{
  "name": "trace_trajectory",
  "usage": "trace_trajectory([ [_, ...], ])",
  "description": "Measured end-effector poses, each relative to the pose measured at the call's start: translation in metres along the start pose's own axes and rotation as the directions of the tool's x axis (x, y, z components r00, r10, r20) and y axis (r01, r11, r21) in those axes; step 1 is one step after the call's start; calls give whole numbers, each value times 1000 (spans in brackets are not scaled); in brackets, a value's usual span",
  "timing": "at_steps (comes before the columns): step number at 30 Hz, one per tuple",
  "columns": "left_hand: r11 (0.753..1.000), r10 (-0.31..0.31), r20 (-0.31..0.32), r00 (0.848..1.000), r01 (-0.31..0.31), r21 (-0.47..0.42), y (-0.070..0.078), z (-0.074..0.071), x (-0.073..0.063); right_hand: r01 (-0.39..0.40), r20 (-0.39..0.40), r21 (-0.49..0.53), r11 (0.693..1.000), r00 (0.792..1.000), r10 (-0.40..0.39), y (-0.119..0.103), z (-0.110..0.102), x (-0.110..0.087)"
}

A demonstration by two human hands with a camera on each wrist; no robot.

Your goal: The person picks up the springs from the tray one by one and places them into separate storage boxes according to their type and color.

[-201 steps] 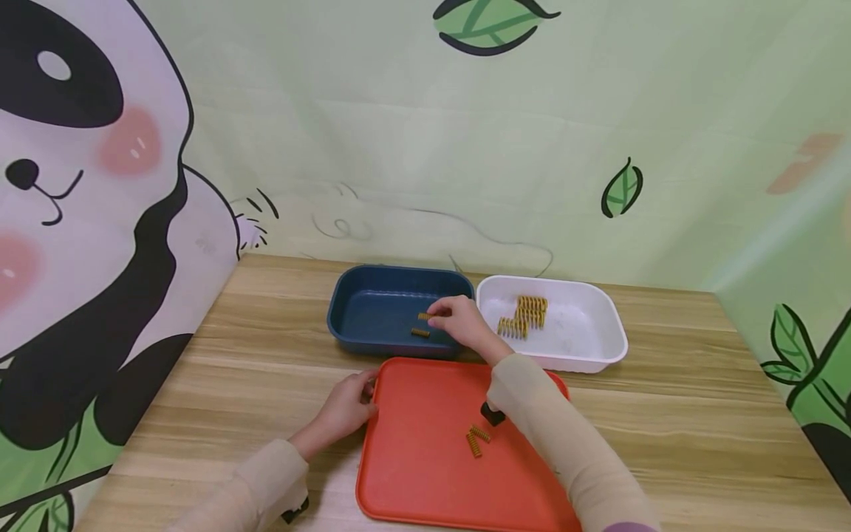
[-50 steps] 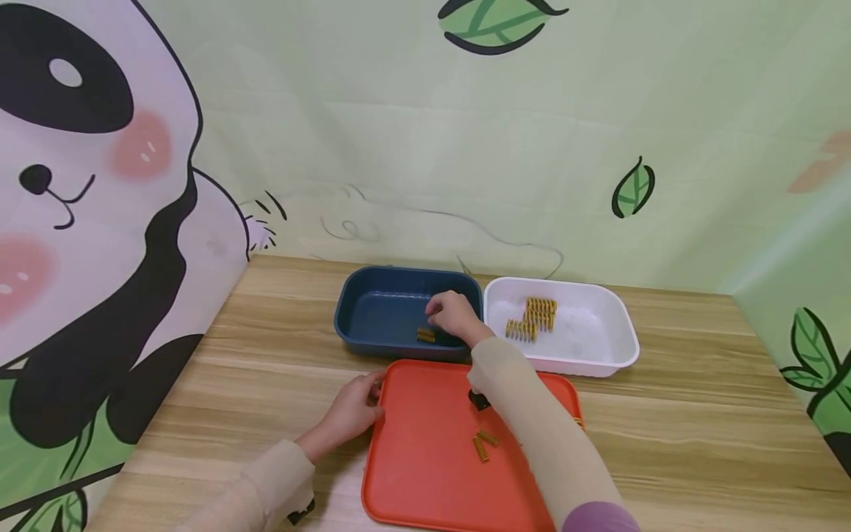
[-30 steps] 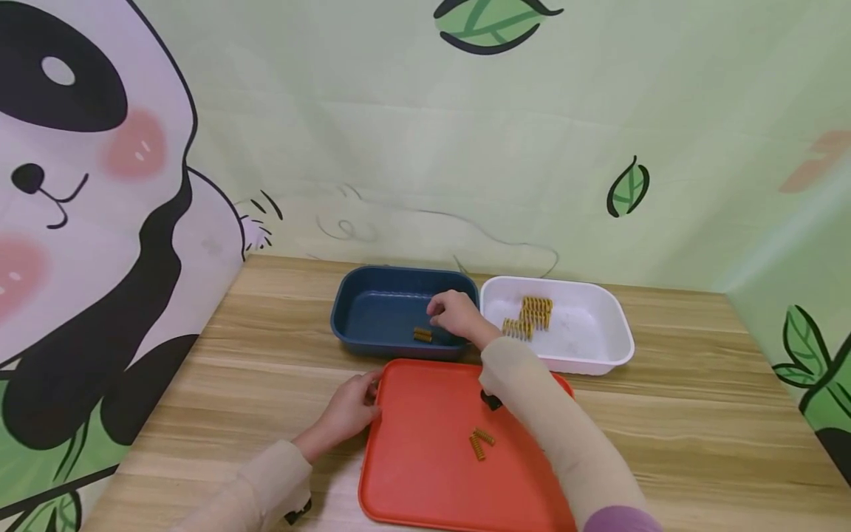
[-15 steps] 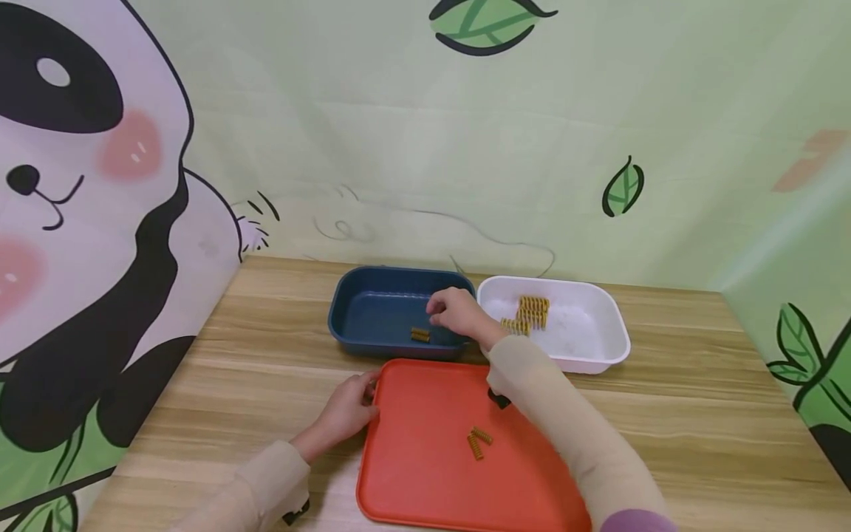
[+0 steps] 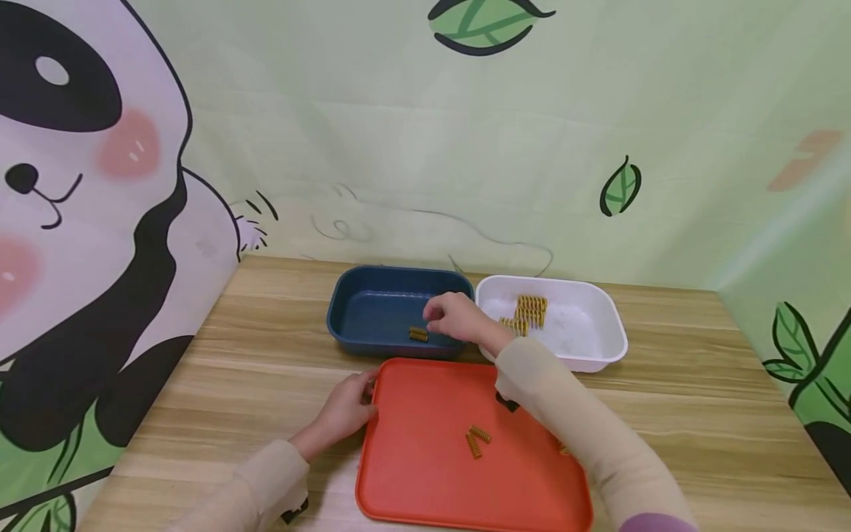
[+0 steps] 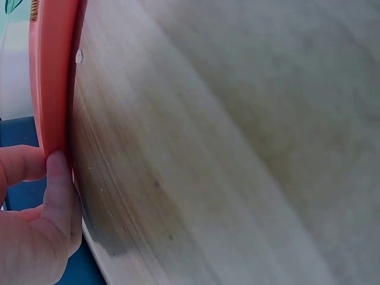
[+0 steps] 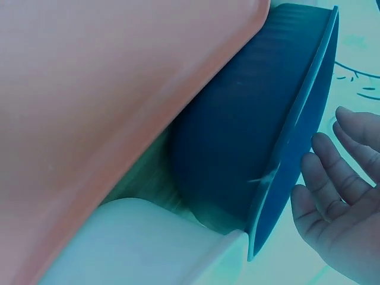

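Observation:
My left hand [image 5: 343, 405] pinches the left rim of the red tray [image 5: 425, 480] between thumb and fingers, as the left wrist view also shows. Over the right part of the dark blue bin [image 5: 359, 347] hovers my right hand [image 5: 459, 316], its fingers loosely bent with nothing between them. Just below its fingertips, two small brass-coloured coil springs [image 5: 418, 334] lie side by side on the bin floor. Two more small springs [image 5: 475, 440] rest on the tray. Part of another spring [image 5: 564, 448] shows beside my right sleeve, which hides the rest.
A white bin [image 5: 585, 325] touches the blue bin's right side and holds several larger brass-coloured springs [image 5: 532, 304]. Both bins stand behind the tray on the wooden table [image 5: 698, 384]. A printed cloth backdrop [image 5: 372, 133] rises behind them.
Earlier my right hand held a small spring above the blue bin; that spring now lies beside the other one there and the hand is empty. My left hand has stayed on the tray rim.

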State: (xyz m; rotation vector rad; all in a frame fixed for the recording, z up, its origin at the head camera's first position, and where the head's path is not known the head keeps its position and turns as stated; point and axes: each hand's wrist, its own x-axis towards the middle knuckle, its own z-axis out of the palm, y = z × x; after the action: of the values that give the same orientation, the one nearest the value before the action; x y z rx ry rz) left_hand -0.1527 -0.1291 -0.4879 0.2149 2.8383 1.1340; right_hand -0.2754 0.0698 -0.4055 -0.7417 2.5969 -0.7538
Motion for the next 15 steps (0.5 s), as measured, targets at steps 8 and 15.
trace_trajectory([
  [8,1000,0,3,1000,0,9,1,0,0,39,2,6,999,999,-39,-5,-2,-11],
  [15,1000,2,7,1000,-2,14,2,0,0,73,8,9,997,997,-73,-7,-4,-21],
])
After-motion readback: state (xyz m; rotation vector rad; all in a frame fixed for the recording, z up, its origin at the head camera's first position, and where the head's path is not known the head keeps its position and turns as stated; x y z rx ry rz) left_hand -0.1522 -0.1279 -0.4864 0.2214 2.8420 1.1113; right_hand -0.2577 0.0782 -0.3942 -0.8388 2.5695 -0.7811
